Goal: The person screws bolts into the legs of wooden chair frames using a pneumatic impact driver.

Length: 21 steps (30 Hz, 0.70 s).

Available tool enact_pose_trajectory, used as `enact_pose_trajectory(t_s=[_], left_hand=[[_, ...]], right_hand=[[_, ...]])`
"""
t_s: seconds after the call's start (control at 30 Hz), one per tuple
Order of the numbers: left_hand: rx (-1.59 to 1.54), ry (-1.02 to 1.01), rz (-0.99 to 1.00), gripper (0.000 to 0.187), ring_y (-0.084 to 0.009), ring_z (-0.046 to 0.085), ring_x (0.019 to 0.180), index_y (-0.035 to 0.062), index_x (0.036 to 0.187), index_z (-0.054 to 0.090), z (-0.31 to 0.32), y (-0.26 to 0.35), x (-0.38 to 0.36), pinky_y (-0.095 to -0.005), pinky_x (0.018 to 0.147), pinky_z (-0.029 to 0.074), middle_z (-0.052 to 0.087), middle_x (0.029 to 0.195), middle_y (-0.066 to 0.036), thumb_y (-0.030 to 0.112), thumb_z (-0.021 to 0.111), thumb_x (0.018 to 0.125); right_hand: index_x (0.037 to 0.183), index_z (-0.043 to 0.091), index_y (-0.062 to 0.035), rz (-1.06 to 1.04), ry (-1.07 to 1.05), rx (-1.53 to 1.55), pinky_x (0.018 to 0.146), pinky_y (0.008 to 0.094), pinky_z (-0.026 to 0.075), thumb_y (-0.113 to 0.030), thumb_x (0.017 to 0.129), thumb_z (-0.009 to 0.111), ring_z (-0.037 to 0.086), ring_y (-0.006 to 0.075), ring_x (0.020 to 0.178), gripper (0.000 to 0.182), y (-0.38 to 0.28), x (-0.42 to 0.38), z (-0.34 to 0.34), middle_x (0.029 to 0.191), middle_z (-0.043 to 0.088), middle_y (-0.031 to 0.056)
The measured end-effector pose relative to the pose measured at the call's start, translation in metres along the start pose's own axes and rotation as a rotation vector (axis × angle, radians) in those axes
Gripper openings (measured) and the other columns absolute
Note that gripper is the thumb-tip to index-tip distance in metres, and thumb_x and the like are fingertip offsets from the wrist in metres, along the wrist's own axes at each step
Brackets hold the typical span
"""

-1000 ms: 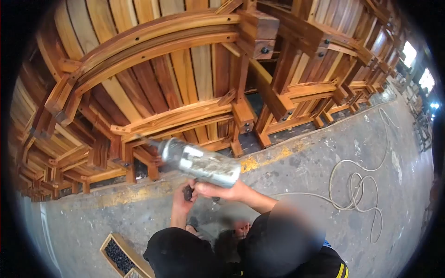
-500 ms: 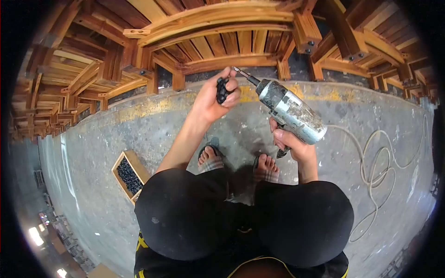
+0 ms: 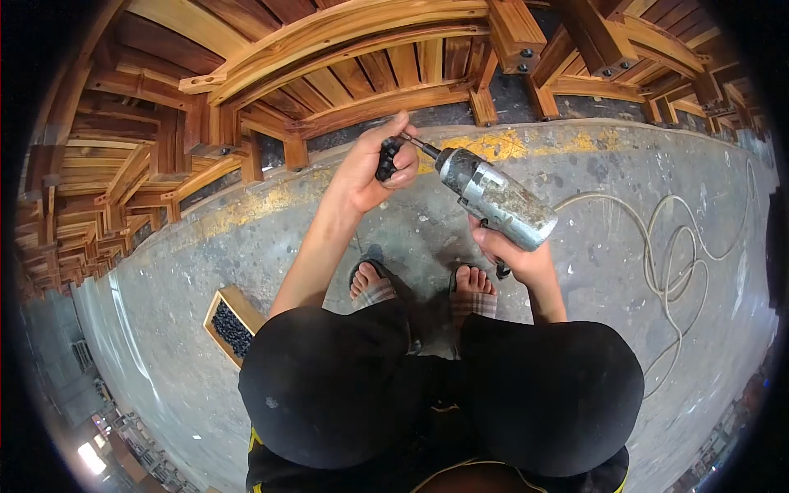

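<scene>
My right hand is wrapped round the grip of a worn grey-and-silver power driver, its bit pointing up and left. My left hand is closed on several small black pieces, which look like furniture feet; their exact kind is partly hidden by the fingers. The driver's bit tip meets the thumb and forefinger of my left hand; whatever is pinched there is too small to make out. Beyond both hands lies an overturned wooden bench or chair, with black dots on some leg ends.
More wooden furniture stretches along the left and upper right. A wooden box full of small black pieces sits on the concrete floor by my left knee. A pale hose lies in loops on the right.
My view has shifted a little, so the furniture appears further left. The driver and right hand have moved slightly left, bringing the bit against the fingers of my left hand.
</scene>
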<state>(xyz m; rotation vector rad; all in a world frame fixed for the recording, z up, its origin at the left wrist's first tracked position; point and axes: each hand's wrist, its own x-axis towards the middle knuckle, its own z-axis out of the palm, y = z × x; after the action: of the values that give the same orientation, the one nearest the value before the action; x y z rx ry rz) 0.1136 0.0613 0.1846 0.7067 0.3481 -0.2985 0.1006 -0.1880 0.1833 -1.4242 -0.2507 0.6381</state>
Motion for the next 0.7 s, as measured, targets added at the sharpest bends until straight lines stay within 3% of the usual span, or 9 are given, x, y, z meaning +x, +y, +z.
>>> enact_pose_trajectory(t_s=[0.03, 0.37, 0.43, 0.57, 0.7], left_hand=[[0.034, 0.056, 0.003, 0.028, -0.0132, 0.036, 0.042, 0.0075, 0.087, 0.054, 0.001, 0.000, 0.000, -0.0245, 0.037, 0.025, 0.035, 0.048, 0.000, 0.035, 0.054, 0.093], [0.196, 0.069, -0.058, 0.033, -0.0137, 0.041, 0.041, 0.0029, 0.091, 0.049, -0.015, 0.000, 0.004, -0.0249, 0.037, 0.026, 0.045, 0.052, -0.004, 0.036, 0.056, 0.092], [0.238, 0.140, -0.075, 0.032, -0.0131, 0.039, 0.042, 0.0051, 0.087, 0.051, -0.014, -0.003, 0.005, -0.0235, 0.038, 0.027, 0.041, 0.051, -0.002, 0.037, 0.055, 0.093], [0.117, 0.137, -0.042, 0.033, -0.0130, 0.041, 0.044, 0.0043, 0.091, 0.051, -0.016, -0.013, 0.010, -0.0237, 0.038, 0.027, 0.042, 0.053, -0.001, 0.037, 0.053, 0.093], [-0.051, 0.059, -0.001, 0.033, -0.0127, 0.041, 0.046, 0.0027, 0.104, 0.052, -0.015, -0.016, 0.009, -0.0236, 0.039, 0.028, 0.041, 0.057, 0.000, 0.034, 0.050, 0.095]], right_hand=[[0.098, 0.063, -0.0017, 0.051, 0.010, 0.030, 0.073, 0.0263, 0.048, -0.005, 0.075, 0.073, 0.061, 0.0104, 0.082, 0.025, 0.000, -0.001, 0.000, 0.088, 0.066, 0.0036], [0.097, 0.062, 0.0010, 0.089, 0.047, -0.108, 0.073, 0.0259, 0.048, -0.008, 0.072, 0.075, 0.063, 0.0112, 0.082, 0.029, 0.014, -0.002, 0.000, 0.088, 0.067, 0.0056], [0.096, 0.061, 0.0025, -0.274, 0.117, -0.476, 0.072, 0.0267, 0.049, -0.010, 0.070, 0.076, 0.065, 0.0133, 0.079, 0.033, 0.044, 0.001, -0.006, 0.087, 0.068, 0.0080], [0.096, 0.061, 0.0022, -0.327, 0.064, -0.424, 0.070, 0.0278, 0.049, -0.009, 0.067, 0.074, 0.066, 0.0157, 0.074, 0.034, 0.016, 0.011, 0.009, 0.083, 0.067, 0.0097], [0.096, 0.061, 0.0015, -0.441, 0.091, -0.492, 0.066, 0.0283, 0.049, -0.005, 0.065, 0.070, 0.066, 0.0206, 0.070, 0.033, 0.022, 0.014, 0.009, 0.079, 0.064, 0.0112]])
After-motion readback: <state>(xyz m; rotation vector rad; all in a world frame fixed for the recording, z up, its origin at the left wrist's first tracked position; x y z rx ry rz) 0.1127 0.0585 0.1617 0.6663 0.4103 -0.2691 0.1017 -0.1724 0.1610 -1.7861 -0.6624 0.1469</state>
